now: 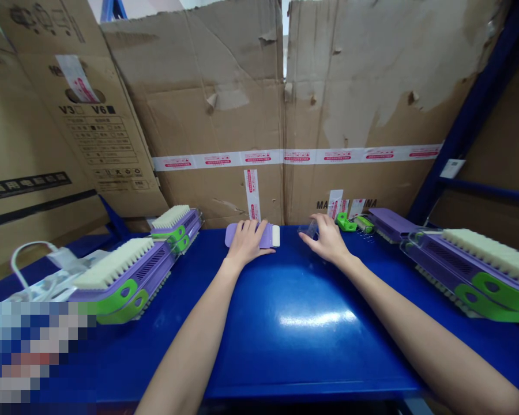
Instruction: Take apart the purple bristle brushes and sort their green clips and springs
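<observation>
Starting at the near edge, we note a blue tabletop (pixel 259 351) with a bright glare patch; its lower-left corner is covered by a pixelated block (pixel 38 357), so we cannot read what lies beneath. Beyond, at left, purple-and-green brushes with cream bristles (pixel 121 271) are stacked beside a white cable (pixel 19 259), part of which is hard to make out. At right, a matching stack (pixel 462 265) runs off the frame edge. Farther in, the left hand (pixel 247 242) lies palm down, fingers a little apart, over a purple piece (pixel 267 235) with a cream block (pixel 276 236) at its right end; the hand hides the middle, and we cannot tell how firmly it grips. The right hand (pixel 330 241) is partly closed, a clear plastic piece (pixel 308 230) between thumb and fingers, its outline faint. Just right of it we log a green part (pixel 346 222). Behind stand cardboard panels (pixel 216 127), torn at the surface and crossed by printed tape (pixel 298 156); some lettering is covered by tape strips. At far left, a carton (pixel 108 135) marked V3 and V6 is cut off above; its inside is out of sight.
</observation>
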A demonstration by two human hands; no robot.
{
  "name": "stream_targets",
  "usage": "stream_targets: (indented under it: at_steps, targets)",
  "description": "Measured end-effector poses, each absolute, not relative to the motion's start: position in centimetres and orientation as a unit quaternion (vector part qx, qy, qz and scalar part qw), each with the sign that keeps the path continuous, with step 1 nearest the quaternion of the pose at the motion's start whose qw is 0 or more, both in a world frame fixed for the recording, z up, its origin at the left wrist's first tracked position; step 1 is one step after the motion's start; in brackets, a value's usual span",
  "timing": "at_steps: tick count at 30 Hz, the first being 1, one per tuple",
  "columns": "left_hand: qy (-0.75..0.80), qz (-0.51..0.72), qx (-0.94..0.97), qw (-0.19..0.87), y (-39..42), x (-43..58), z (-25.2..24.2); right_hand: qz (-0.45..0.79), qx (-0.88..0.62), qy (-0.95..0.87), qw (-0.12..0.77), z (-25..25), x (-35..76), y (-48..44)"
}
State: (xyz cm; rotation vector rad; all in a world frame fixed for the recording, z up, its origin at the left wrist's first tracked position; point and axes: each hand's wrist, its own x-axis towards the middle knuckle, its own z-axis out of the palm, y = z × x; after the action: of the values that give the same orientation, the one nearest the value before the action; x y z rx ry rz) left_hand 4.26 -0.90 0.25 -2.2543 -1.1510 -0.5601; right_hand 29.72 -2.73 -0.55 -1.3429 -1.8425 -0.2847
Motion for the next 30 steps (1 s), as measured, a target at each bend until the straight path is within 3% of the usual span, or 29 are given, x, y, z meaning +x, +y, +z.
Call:
stream_targets:
  at_steps: [11,22,30]
  targets:
    - [-0.427,-0.228,-0.836,0.259,-1.1,5.0,-0.1,-0.001,-0.549,-0.786,0.285,-2.2,28.2,-2.8]
    - [-0.414,-0.239,-0.849,0.225,-1.4,5.3,-0.6,-0.042,-0.623,-0.749,0.221,-2.2,27.8,-2.7]
    - [-0.438,-0.23,-0.834,0.244,-1.4,5.7,-0.3,-0.083,-0.634,-0.732,0.236,-0.8,29.0,-3.3]
